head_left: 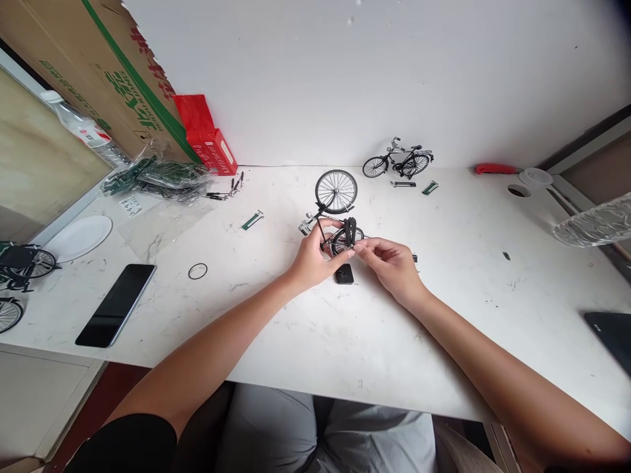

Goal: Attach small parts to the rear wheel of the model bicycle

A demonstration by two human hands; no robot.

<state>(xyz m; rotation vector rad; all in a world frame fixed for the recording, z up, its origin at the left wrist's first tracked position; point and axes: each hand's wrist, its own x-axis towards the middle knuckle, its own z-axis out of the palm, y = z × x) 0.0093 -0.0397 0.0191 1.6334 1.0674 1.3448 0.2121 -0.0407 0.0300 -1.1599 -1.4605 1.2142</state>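
Note:
A half-built miniature bicycle model (335, 217) stands at the middle of the white table (315, 328), its front wheel (336, 191) raised toward the wall. My left hand (315, 259) grips its frame near the rear wheel. My right hand (389, 263) pinches a small part against the black rear piece (350, 231) of the model; the part is too small to name. A small black block (344, 274) lies on the table just below both hands.
A finished miniature bicycle (398, 161) stands by the wall. A phone (116, 304) and a black rubber ring (198, 270) lie at left. Plastic bags of parts (158, 179), a red box (210, 138), cardboard (98, 72), a white plate (79, 238) and more models (20, 266) sit far left.

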